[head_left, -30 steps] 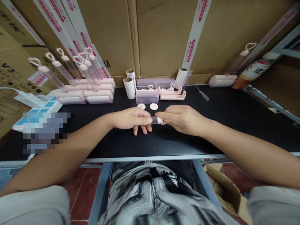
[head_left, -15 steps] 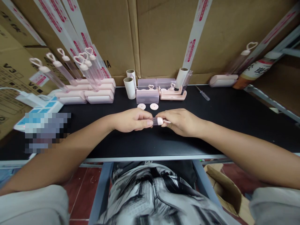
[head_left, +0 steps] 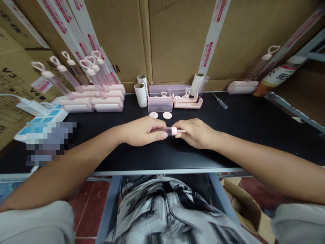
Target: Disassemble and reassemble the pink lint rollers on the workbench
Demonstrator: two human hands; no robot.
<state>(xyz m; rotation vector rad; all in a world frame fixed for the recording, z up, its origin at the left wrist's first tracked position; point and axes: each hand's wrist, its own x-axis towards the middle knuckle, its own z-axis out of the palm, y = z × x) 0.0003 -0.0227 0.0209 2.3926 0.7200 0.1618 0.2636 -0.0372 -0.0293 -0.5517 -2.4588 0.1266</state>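
Note:
Over the black tabletop, my left hand [head_left: 142, 131] is closed around a clear pinkish tube [head_left: 168, 131], which lies sideways. My right hand [head_left: 196, 133] pinches the pale pink heart-loop cap [head_left: 174, 130] at the tube's right end. Part of the cap's loop shows between the right fingers; the tube's left end is hidden in my left palm. Just beyond my hands lie two small pink discs [head_left: 167, 115]. Behind them stand a translucent purple cover [head_left: 160, 104] and pink curved holder frames [head_left: 188, 103].
Assembled pink lint rollers [head_left: 108, 105] with upright heart-topped handles stand at the left, another [head_left: 242, 87] at the back right. White paper rolls [head_left: 140, 95], a screwdriver [head_left: 220, 101], a bottle [head_left: 279, 76] and a power strip [head_left: 42, 122] are around. Cardboard [head_left: 175, 40] walls the back.
My left thumb has shifted slightly along the tube, and my right fingers sit a little differently on the cap. The other things have stayed in place.

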